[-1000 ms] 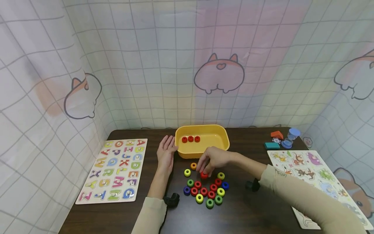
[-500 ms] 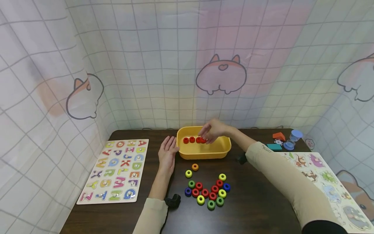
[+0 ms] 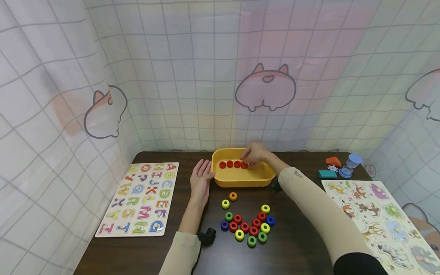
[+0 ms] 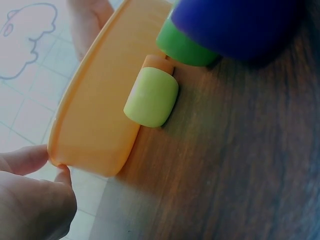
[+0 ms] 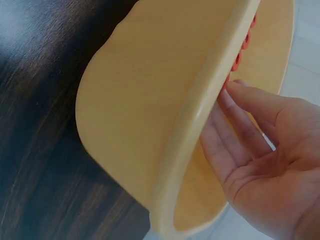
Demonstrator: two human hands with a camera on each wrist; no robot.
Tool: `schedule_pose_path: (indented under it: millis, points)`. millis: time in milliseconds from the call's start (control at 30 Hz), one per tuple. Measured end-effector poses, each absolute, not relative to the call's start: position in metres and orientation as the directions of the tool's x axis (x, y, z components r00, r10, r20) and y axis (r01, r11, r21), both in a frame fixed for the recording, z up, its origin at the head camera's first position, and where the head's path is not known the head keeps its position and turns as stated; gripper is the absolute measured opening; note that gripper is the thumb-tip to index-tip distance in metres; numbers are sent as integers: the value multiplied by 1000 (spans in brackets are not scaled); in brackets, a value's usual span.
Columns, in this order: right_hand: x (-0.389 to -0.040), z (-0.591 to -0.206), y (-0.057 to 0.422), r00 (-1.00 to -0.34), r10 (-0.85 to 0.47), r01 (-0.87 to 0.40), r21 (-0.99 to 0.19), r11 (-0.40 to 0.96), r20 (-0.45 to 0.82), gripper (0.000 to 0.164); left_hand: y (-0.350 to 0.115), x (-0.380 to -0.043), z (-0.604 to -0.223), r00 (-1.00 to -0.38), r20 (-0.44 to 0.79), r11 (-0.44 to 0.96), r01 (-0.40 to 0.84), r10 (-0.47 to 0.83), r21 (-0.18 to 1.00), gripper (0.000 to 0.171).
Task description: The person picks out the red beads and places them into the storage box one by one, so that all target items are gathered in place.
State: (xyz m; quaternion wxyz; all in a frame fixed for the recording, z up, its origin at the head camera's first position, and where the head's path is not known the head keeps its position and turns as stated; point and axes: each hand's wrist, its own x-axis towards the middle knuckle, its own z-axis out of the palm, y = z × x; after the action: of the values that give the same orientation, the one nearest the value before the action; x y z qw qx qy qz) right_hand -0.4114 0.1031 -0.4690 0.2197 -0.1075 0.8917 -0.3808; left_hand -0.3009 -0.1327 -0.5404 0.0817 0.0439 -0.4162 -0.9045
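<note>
We saw the right hand point(image 3: 256, 154) reaching over the near rim into the yellow tray point(image 3: 242, 183), its thumb tip at the end red ring point(image 3: 244, 165); the rim hid the other fingertips in the right wrist view, so we could not tell if it pinched this ring or only touched it. This ring lay just at the fingertips, to their left, and it closed the right end of a row of four that we could see. The row followed the long axis of the tray, which went from left to right across the table point(image 3: 285, 252). The right hand was clearly the nearer one to the ring. The left hand point(image 3: 201, 179) was beside the left end of the tray, with its fingers rather straight and touching the corner; it held no ring. Six other red rings point(image 3: 237, 219) lay on the table, on the near side of the tray, left of the right forearm. Between them and the tray we noticed an orange ring point(image 3: 233, 196) and a yellow ring point(image 3: 225, 204), while green and blue ones stood close about them. The near wall of the tray also stood in between. Farther out, we had the letter board point(image 3: 137, 200) on the left and the animal board point(image 3: 388, 225) on the right.
</note>
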Motion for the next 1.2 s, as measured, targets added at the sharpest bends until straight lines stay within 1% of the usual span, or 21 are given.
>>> schedule_pose_path:
  millis: [100, 167, 333, 500, 600, 733, 833, 1000, 1200]
  points:
    - [-407, -464, 106, -879, -364, -32, -721, 692, -310, 25, -132, -301, -540, -983, -18, -640, 104, -182, 761, 74]
    - [-403, -459, 109, -879, -378, -59, -722, 689, -289, 25, -132, -301, -539, -983, -18, -640, 104, -182, 762, 74]
    - [-383, -436, 114, -870, -449, -186, -706, 683, -205, 24, -132, -301, -538, -983, -21, -635, 102, -185, 766, 73]
    - [-349, -415, 116, -811, -566, -315, -704, 637, -149, 19, -132, -302, -536, -980, -30, -627, 101, -195, 772, 72]
    - [-329, -409, 117, -755, -636, -360, -713, 602, -157, 18, -134, -304, -535, -979, -29, -626, 105, -199, 772, 72]
    - [-304, -416, 122, -694, -687, -346, -735, 583, -218, 19, -134, -306, -535, -980, -33, -633, 100, -195, 768, 71]
    - [-288, -428, 128, -668, -688, -302, -742, 598, -283, 19, -133, -306, -536, -982, -33, -639, 96, -187, 763, 71]
    - [-271, -450, 141, -638, -669, -241, -727, 643, -381, 18, -132, -304, -538, -983, -37, -642, 88, -179, 762, 71]
    - [-257, -471, 148, -625, -670, -251, -709, 659, -400, 20, -132, -302, -540, -983, -44, -636, 79, -175, 768, 72]
